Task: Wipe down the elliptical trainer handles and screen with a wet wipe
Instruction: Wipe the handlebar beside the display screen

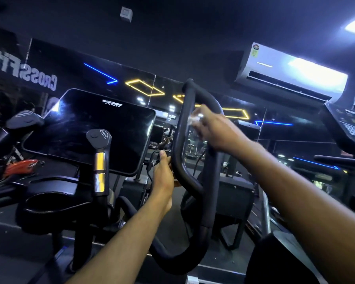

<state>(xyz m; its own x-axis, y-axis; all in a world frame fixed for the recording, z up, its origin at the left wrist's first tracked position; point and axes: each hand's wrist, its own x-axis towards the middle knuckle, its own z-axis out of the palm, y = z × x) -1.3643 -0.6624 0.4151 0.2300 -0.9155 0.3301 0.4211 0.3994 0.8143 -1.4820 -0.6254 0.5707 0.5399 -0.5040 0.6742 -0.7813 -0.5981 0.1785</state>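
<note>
Up high — right hand [211, 128] around wipe [196, 117].

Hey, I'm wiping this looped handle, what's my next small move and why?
Probably slide the right hand with the wet wipe down the looped handle, since the wipe sits near the top while the left hand steadies it lower down.

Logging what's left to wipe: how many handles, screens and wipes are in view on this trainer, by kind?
Black looped moving handle: 1
Short grips with chrome sensor bands, nearer and farther: 2
Dark glossy console screen: 1
White wet wipe, in the right hand: 1
Total: 5
</note>
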